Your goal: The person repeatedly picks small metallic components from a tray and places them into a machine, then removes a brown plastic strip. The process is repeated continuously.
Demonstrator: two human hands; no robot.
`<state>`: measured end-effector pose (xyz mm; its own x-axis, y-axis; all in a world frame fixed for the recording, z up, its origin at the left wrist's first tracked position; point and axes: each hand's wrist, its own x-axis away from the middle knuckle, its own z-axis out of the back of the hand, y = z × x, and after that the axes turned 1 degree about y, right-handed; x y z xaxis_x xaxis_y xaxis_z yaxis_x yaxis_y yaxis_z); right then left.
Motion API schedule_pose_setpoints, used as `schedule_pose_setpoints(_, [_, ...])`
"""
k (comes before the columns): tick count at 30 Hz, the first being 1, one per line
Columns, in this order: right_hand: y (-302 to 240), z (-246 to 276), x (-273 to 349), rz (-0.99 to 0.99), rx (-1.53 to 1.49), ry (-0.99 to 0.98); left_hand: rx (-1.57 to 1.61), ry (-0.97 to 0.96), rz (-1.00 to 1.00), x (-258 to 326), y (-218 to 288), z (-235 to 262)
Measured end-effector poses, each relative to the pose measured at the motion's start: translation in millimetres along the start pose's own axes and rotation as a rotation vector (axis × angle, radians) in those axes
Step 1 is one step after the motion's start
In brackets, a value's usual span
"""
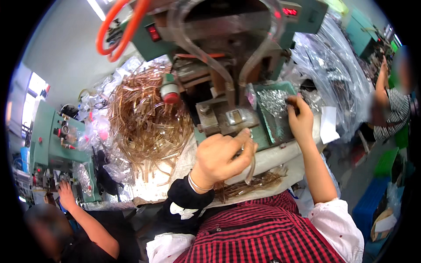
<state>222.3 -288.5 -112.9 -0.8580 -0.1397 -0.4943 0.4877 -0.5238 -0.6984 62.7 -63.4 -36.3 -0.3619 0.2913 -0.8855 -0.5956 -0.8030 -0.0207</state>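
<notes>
My left hand (pixel 223 158) is closed in front of the machine's metal die block (pixel 237 117). A short translucent brownish strip (pixel 250 175) hangs below its fingers; its upper end is hidden in the fist. My right hand (pixel 301 117) reaches over a green tray (pixel 266 127) at the right of the block. Its fingers are bent together beside a heap of small shiny metal pieces (pixel 274 101). Whatever lies between those fingertips is too small to name. Two clear tubes (pixel 258 59) run down to the die block.
A big tangled pile of brownish translucent strips (pixel 147 114) lies left of the machine, near a red push button (pixel 171 97). More strips (pixel 252 186) lie along the near edge. Clear plastic sheeting (pixel 331 65) is at the right. Co-workers' hands (pixel 66 195) show at both sides.
</notes>
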Motion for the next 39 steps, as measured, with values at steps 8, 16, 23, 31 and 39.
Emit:
schedule_pose_setpoints(8, [30.5, -12.2, 24.3, 0.042, 0.224, -0.25, 0.021, -0.041, 0.204, 13.6, 17.6, 21.5])
schedule_pose_setpoints(16, [44.5, -12.9, 27.1, -0.017, -0.001, -0.168, -0.54, 0.91, 1.222, 192.7, -77.6, 312.9])
schedule_pose_setpoints(23, [31.6, -18.4, 12.9, 0.024, -0.117, -0.146, -0.399, 0.473, 1.46, 235.8, -103.1, 340.5])
schedule_pose_setpoints(31, [28.3, -3.6, 24.8, -0.131, -0.177, -0.185, -0.567, 0.266, 1.114, 167.3, -8.8, 155.9])
schedule_pose_setpoints(39, [22.7, 13.1, 41.6, -0.08, -0.168, -0.105, -0.765, -0.025, 1.058, 184.1, -40.4, 199.4])
